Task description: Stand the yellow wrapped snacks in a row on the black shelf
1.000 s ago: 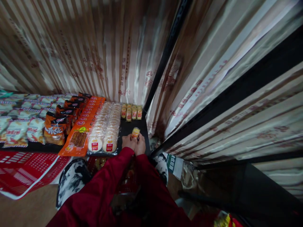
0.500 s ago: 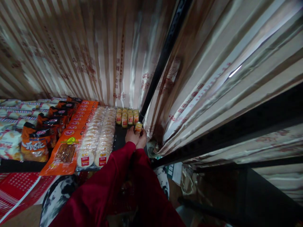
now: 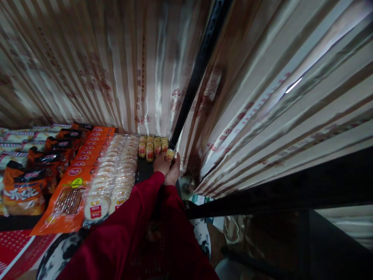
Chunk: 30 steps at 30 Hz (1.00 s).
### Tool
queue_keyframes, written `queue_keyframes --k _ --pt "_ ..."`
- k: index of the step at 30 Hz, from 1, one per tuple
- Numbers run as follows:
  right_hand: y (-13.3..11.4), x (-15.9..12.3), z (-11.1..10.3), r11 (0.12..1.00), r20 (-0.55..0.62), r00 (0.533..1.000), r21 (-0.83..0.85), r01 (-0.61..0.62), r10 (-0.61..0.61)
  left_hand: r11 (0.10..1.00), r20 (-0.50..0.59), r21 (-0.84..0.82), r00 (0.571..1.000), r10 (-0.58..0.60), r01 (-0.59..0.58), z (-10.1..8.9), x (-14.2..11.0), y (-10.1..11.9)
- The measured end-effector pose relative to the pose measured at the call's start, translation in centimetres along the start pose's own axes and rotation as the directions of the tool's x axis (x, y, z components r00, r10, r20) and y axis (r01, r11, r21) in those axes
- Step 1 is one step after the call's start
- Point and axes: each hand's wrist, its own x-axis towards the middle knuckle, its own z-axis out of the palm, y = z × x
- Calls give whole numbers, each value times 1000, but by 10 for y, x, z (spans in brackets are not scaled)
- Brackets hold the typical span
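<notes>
A small yellow snack pack (image 3: pixel 169 154) stands between my hands at the right end of the dark shelf, close to the black post. My left hand (image 3: pixel 161 165) is closed against its left side. On the other side, the fingers of my right hand (image 3: pixel 174 170) press along the pack's right edge. Similar small yellow packs (image 3: pixel 149 151) with red labels stand in short rows just left of my hands. Farther left are two rows of clear-wrapped round white crackers (image 3: pixel 97 194).
Orange snack packets (image 3: pixel 65 198) and black-and-orange bags (image 3: pixel 25 190) fill the shelf's left part. A black upright post (image 3: pixel 194 83) rises beside my hands. Pleated printed curtains (image 3: pixel 122 77) hang behind and to the right. A black bar (image 3: pixel 262 194) runs low on the right.
The view has shifted slightly, so the shelf goods appear farther left. My hands stay at the small yellow pack, which sits a little higher between them; my right fingers look straighter.
</notes>
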Motion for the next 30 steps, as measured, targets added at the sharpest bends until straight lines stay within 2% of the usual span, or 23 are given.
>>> queue_keyframes --k 6,9,11,15,21,26,30 --pt "-25 13 -10 976 -65 996 -215 42 -57 993 -2 114 999 41 -41 -11 8 6" --pt "-39 24 -14 948 -170 983 -317 17 -74 956 -60 250 982 177 -156 -15 13 3" --pt "-45 32 -14 943 -207 976 -331 -5 -67 900 -92 353 948 305 -255 -15 16 1" --pt "-49 47 -10 956 -234 972 -291 -39 -32 827 -59 426 901 431 -367 -12 22 1" --pt "-39 58 -2 955 -198 977 -296 19 -81 775 33 463 882 471 -431 -3 27 -11" --pt "-34 59 5 941 -191 980 -339 -9 -60 716 64 544 873 484 -437 1 30 -31" --pt "-35 61 8 930 -162 986 -366 -38 -23 689 87 582 875 477 -433 3 31 -36"
